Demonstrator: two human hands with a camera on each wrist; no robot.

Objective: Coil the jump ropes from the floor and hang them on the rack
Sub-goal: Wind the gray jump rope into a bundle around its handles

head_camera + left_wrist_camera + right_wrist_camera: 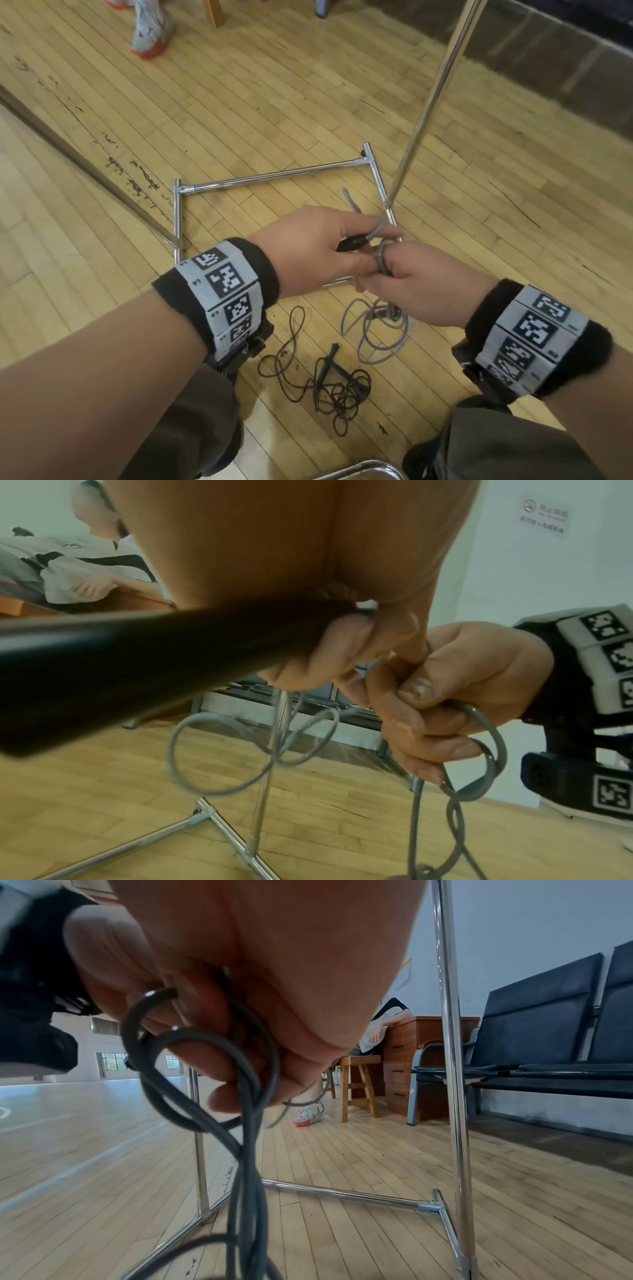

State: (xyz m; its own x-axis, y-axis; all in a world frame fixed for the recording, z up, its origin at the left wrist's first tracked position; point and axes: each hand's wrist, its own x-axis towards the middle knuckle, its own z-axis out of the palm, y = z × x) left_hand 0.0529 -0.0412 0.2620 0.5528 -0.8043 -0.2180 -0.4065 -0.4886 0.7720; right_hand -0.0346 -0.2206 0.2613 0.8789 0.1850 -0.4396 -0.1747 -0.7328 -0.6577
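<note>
Trouser knees in dark cloth (191, 421) sit nearest, with a curved chrome tube (363, 469) at the bottom edge between them. Just beyond lies a thin dark brown jump rope with black handles (329, 380), tangled loose on the pale wooden plank floor (239, 113). Beside it, to the right, the slack of a grey jump rope with a black handle (373, 329) rests in loose loops on the floor and rises to the hands. The right hand (421, 284) is curled round small coils of the grey cord, several turns bunched in its fingers (411, 723). The left hand (308, 250) meets it, thumb and fingers closed on the black handle (352, 244), from whose end the cord curls away in a loop. Both wrists carry black bands with grey marker blocks. Behind the hands stands the chrome tube rack (274, 176), its rectangular base on the floor and its uprights slanting up on either side. Farther off are a grey and red sneaker (150, 31), a wooden stool (359, 1085), a wooden desk (407, 1064) with another person leaning on it, and dark padded bench seats (548, 1042) along the wall
</note>
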